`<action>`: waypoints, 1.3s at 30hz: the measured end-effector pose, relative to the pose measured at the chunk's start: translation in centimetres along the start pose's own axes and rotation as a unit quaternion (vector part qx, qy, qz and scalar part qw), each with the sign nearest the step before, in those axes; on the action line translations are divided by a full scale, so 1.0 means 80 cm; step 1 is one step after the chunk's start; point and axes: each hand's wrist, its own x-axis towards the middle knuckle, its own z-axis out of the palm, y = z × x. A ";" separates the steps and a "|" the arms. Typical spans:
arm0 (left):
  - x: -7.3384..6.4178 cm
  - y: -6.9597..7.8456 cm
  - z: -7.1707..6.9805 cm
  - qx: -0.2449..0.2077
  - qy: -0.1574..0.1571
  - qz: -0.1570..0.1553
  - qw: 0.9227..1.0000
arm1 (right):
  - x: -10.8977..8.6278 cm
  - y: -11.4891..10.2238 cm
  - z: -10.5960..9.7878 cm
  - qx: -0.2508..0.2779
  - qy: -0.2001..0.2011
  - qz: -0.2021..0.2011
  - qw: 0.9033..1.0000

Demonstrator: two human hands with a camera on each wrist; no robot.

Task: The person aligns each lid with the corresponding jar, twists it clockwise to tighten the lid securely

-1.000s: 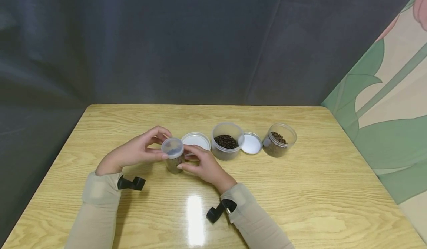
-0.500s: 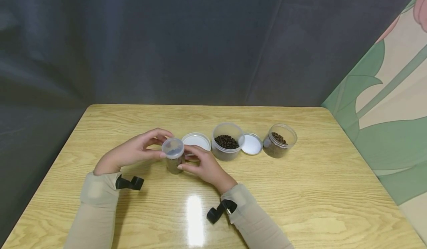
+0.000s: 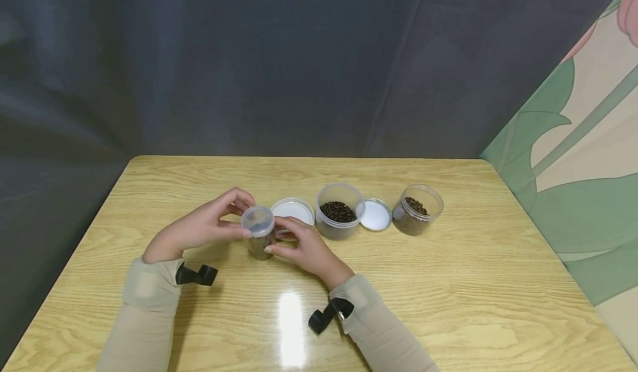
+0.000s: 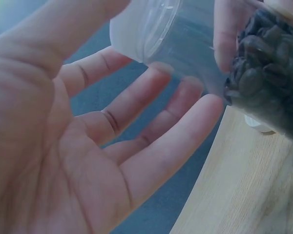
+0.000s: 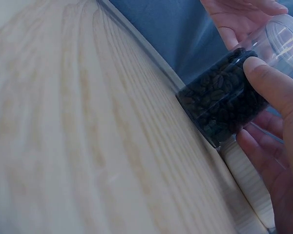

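Observation:
A small clear jar [image 3: 258, 248] partly filled with dark coffee beans stands upright on the table between both hands. On its top sits a translucent lid [image 3: 257, 217]. My left hand [image 3: 206, 227] holds that lid, thumb on the near side and fingertips on the far side; in the left wrist view its fingertips touch the lid and the upper wall. Lower down, my right hand [image 3: 310, 248] grips the jar's body from the right. Its thumb presses against the wall over the coffee beans [image 5: 217, 95] in the right wrist view.
Right of the small jar lie a white lid [image 3: 295, 210], a larger open tub [image 3: 340, 230] of coffee beans, a second silver-rimmed lid [image 3: 376, 216] and an open jar [image 3: 412, 225] of beans. Dark cloth [image 3: 299, 73] hangs behind the wooden table [image 3: 448, 305].
The left hand and wrist shift very slightly at the lid. The right hand keeps its grip on the jar, and the other containers stay in place.

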 end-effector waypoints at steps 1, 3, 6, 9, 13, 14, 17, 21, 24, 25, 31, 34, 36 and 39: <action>0.000 0.000 -0.001 0.002 -0.001 0.000 1.000 | 0.000 0.000 0.000 0.000 0.000 0.000 1.000; -0.001 0.000 -0.002 0.008 -0.003 -0.002 1.000 | 0.000 0.000 0.000 0.000 0.000 -0.001 1.000; -0.001 -0.001 -0.003 0.015 -0.005 -0.006 1.000 | -0.001 0.000 -0.001 -0.001 0.000 -0.001 1.000; -0.001 -0.001 -0.003 0.020 -0.006 -0.009 1.000 | -0.001 0.000 -0.001 0.000 0.001 0.000 1.000; -0.001 0.001 -0.003 0.008 -0.007 -0.014 1.000 | -0.001 0.000 -0.002 0.003 0.001 0.001 1.000; 0.000 0.001 -0.002 0.001 -0.008 -0.014 1.000 | -0.001 0.000 -0.002 0.003 0.001 0.001 1.000; 0.000 0.001 -0.001 -0.014 -0.007 -0.010 1.000 | 0.000 -0.001 -0.002 0.003 0.000 -0.001 1.000; 0.002 0.000 0.002 -0.012 0.006 0.002 1.000 | 0.000 -0.001 -0.002 0.002 -0.001 -0.001 1.000; 0.003 0.001 0.003 -0.002 0.016 0.004 1.000 | 0.000 -0.002 -0.001 0.001 -0.004 0.001 1.000; 0.003 0.001 0.003 0.002 0.019 0.002 1.000 | 0.001 -0.002 -0.002 0.000 -0.004 0.002 1.000; 0.002 0.004 0.002 0.016 0.019 -0.014 1.000 | 0.000 -0.001 -0.002 -0.003 -0.006 0.004 1.000; 0.000 0.004 0.001 0.024 0.016 -0.019 0.999 | -0.001 -0.001 -0.002 -0.003 -0.007 0.003 1.000; -0.001 0.005 0.001 0.026 0.016 -0.023 0.999 | -0.001 -0.001 -0.002 -0.004 -0.008 0.002 1.000; -0.001 0.004 0.000 0.025 0.015 -0.024 0.999 | -0.001 -0.001 -0.003 -0.005 -0.010 0.002 1.000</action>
